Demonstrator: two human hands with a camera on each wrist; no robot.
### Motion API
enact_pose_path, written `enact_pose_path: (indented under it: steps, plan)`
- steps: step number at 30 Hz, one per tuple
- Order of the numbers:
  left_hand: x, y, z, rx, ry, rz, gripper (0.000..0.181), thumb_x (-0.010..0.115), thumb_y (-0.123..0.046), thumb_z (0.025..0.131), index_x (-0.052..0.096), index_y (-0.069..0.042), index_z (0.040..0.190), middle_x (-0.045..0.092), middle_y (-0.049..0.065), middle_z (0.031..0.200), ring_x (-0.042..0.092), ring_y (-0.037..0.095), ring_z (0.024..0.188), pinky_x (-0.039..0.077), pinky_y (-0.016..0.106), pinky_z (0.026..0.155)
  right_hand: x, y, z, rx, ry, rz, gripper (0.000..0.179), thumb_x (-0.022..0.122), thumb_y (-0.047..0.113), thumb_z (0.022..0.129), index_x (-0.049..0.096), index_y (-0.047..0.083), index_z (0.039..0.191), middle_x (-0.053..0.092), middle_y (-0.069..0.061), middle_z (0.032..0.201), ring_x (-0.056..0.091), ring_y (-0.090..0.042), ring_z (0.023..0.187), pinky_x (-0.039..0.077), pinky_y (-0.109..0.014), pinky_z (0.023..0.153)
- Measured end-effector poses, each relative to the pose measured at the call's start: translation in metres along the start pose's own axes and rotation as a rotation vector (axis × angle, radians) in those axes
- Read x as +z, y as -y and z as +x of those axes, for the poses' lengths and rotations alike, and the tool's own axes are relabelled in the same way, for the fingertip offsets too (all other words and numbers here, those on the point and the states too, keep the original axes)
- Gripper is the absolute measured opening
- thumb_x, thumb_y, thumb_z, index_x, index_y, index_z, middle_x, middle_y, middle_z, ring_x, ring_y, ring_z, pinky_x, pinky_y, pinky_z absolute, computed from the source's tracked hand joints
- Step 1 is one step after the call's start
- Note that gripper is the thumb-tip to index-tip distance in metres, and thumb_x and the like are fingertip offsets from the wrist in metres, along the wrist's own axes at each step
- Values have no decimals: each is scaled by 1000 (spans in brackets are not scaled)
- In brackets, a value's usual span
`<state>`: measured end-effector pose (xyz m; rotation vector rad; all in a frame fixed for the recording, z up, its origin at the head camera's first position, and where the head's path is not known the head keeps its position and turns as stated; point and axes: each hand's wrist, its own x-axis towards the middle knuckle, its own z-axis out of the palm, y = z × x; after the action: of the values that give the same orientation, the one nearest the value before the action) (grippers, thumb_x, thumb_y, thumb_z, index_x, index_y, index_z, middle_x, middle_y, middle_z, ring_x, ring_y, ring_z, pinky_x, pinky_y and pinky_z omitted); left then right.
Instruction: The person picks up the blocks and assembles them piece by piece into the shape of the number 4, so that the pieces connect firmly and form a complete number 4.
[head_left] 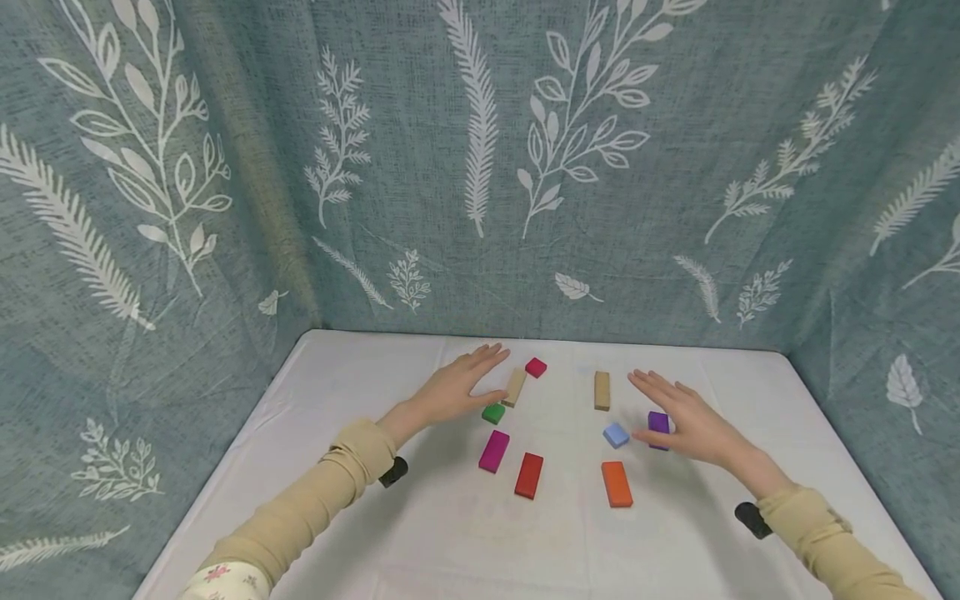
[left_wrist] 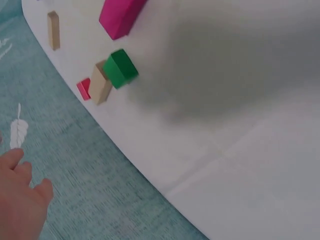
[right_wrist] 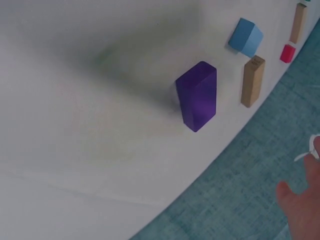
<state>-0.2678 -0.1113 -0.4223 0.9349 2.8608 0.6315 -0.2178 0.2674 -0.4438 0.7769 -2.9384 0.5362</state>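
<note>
My left hand (head_left: 459, 387) hovers with straight, spread fingers over the left group of blocks. Its thumb overlaps a natural wood block (head_left: 514, 387) in the head view, just above a green block (head_left: 493, 413). A small red-pink block (head_left: 536, 367) lies beyond the wood one. On the other side, my right hand (head_left: 693, 423) is held above the table, fingers extended, partly covering a purple block (head_left: 658, 429). A light blue block (head_left: 616, 434) lies by its thumb, and a second wood block (head_left: 602, 391) is left of its fingertips. Neither hand holds anything.
Nearer the front lie a magenta block (head_left: 494, 451), a red block (head_left: 528, 476) and an orange block (head_left: 617, 484). All blocks rest on a white cloth-covered table (head_left: 465, 550). A blue-green leaf-patterned curtain (head_left: 420, 167) encloses the back and sides.
</note>
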Motion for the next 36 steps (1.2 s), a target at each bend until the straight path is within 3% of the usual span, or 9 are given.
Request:
enact_pose_path:
  steps: [6, 14, 25, 36]
  plan:
    - [9, -9, 0, 36, 71, -84, 69, 57, -46, 91, 30, -22, 150, 26, 2, 157, 23, 24, 146, 28, 52, 113, 3, 6, -3, -23, 13, 33, 81, 72, 41, 81, 37, 8, 145, 40, -16, 148, 34, -40, 137, 25, -60, 109]
    - [23, -18, -3, 39, 142, -168, 67, 58, -44, 91, 31, -24, 149, 27, 1, 157, 24, 20, 145, 30, 47, 113, 12, 9, -7, -34, 21, 83, 81, 72, 46, 80, 40, 7, 144, 43, -17, 146, 39, -39, 134, 30, -58, 108]
    - [39, -25, -8, 96, 187, -193, 63, 64, -36, 89, 40, -16, 144, 44, 1, 147, 41, 18, 136, 36, 39, 111, 21, 10, -12, -49, 52, 135, 77, 73, 44, 79, 46, 5, 139, 50, -16, 141, 49, -36, 127, 42, -51, 101]
    - [62, -27, -14, 95, 271, -228, 64, 71, -33, 84, 48, -9, 139, 52, 3, 141, 47, 18, 131, 40, 36, 108, 31, 14, -18, -65, 149, 184, 70, 77, 35, 76, 53, 1, 132, 59, -13, 131, 56, -32, 120, 47, -47, 96]
